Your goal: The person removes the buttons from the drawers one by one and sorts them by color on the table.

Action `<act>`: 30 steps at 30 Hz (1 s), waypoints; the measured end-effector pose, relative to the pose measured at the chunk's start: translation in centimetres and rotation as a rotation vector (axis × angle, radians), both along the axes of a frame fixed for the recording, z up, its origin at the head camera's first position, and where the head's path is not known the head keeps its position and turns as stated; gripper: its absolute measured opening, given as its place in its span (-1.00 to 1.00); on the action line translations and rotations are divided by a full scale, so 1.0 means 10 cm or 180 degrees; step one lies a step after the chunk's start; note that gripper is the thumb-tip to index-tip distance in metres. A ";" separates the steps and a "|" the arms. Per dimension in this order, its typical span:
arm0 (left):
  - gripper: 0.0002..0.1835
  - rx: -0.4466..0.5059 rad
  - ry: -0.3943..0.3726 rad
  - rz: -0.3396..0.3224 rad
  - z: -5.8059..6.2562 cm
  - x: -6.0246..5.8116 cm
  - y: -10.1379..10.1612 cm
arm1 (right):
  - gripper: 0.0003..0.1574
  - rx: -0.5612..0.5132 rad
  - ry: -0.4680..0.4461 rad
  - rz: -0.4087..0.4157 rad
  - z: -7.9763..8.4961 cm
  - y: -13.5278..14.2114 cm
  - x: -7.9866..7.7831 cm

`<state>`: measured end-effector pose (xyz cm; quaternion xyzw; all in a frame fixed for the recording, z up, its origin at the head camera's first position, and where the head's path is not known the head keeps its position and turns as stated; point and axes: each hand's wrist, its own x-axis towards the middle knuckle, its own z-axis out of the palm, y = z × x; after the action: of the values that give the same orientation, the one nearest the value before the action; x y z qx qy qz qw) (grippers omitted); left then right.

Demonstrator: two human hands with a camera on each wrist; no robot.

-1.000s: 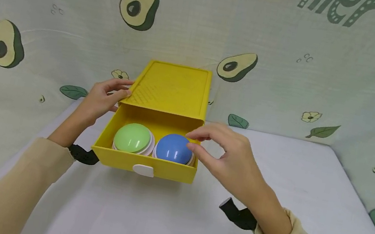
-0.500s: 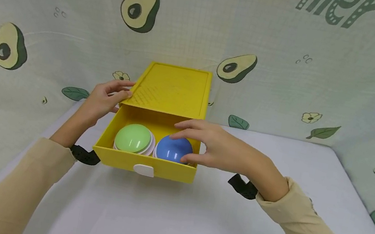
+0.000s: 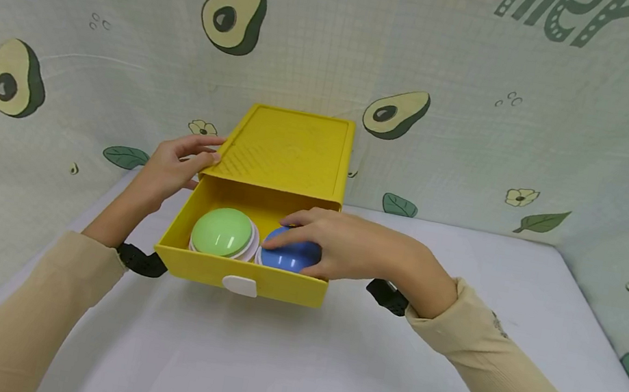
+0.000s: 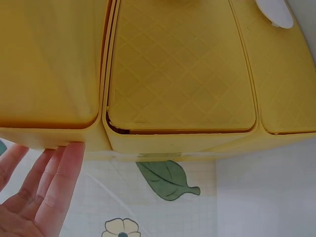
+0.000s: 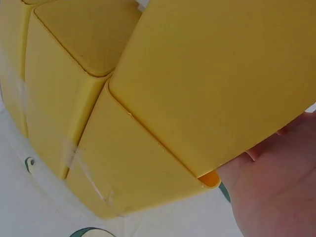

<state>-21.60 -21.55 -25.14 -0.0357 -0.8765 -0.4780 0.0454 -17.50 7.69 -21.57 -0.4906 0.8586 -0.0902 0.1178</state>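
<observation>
A yellow drawer cabinet point(image 3: 291, 150) stands with its top drawer point(image 3: 184, 264) pulled out. In that drawer sit two round things with white rims, one with a shiny green dome point(image 3: 221, 231), the other with a blue dome point(image 3: 287, 258). My right hand point(image 3: 343, 246) holds the blue-domed one, fingers over its top and left side, thumb near the drawer's front. From the right wrist, the drawer wall hides those fingertips. My left hand point(image 3: 170, 165) rests at the cabinet's upper left edge; the left wrist view has its straight fingers point(image 4: 65, 170) touching the yellow side.
More closed drawers point(image 4: 182, 69) lie below the pulled-out one. A white pull tab point(image 3: 240, 285) sticks out from the open drawer's front. The cabinet stands on a white tabletop point(image 3: 285, 371), in front of a cloth backdrop point(image 3: 316, 37) printed with avocados and leaves.
My right hand has moved left over the blue dome, its fingers reaching across to the far side. The left hand keeps its place on the cabinet.
</observation>
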 end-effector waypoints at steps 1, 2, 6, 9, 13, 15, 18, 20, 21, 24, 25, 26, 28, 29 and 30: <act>-0.47 -0.0001 -0.0006 0.0009 0.00 0.00 0.00 | -0.45 0.0005 -0.0004 0.0004 0.00 0.00 0.00; -0.47 -0.0004 -0.0012 0.0019 0.00 0.00 0.00 | -0.46 -0.0003 -0.0003 0.0013 0.00 0.00 0.01; -0.47 -0.0019 -0.0030 0.0053 0.00 0.01 -0.01 | -0.48 -0.0078 0.0028 0.0052 0.00 0.00 0.01; -0.47 -0.0019 -0.0025 0.0052 0.00 0.01 -0.01 | -0.49 -0.0144 0.0052 0.0087 -0.01 0.01 0.01; -0.48 -0.0021 -0.0021 0.0041 -0.01 0.00 -0.01 | -0.51 -0.0244 0.0063 0.0129 -0.02 0.02 0.01; -0.48 -0.0013 -0.0023 0.0037 -0.01 0.00 -0.01 | -0.51 -0.0290 0.0058 0.0135 -0.02 0.02 0.01; -0.48 -0.0002 -0.0025 0.0034 -0.01 0.00 -0.01 | -0.51 -0.0324 0.0025 0.0110 -0.03 0.02 0.01; -0.47 -0.0007 -0.0033 0.0044 -0.01 0.00 -0.01 | -0.51 -0.0355 0.0015 0.0090 -0.04 0.03 0.01; -0.47 -0.0011 -0.0037 0.0051 -0.01 0.00 -0.01 | -0.51 -0.0376 0.0018 0.0088 -0.04 0.03 0.01; -0.46 -0.0017 -0.0052 0.0062 -0.01 0.00 0.00 | -0.52 -0.0480 0.0054 0.0098 -0.06 0.04 0.01; -0.46 -0.0020 -0.0054 0.0063 -0.01 -0.01 0.00 | -0.52 -0.0515 0.0070 0.0104 -0.07 0.05 0.00; -0.46 -0.0020 -0.0056 0.0060 -0.01 -0.01 0.00 | -0.52 -0.0545 0.0079 0.0105 -0.08 0.05 0.00; -0.46 -0.0013 -0.0057 0.0055 -0.02 -0.01 0.00 | -0.52 -0.0595 0.0077 0.0087 -0.10 0.05 0.00; -0.46 -0.0011 -0.0056 0.0054 -0.02 -0.01 0.00 | -0.52 -0.0612 0.0069 0.0069 -0.11 0.06 0.00; -0.46 -0.0012 -0.0052 0.0052 -0.02 -0.01 0.00 | -0.53 -0.0629 0.0058 0.0051 -0.11 0.06 0.00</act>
<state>-21.69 -21.58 -25.31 -0.0247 -0.8780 -0.4762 0.0420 -17.52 8.24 -22.68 -0.5075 0.8427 -0.1690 0.0617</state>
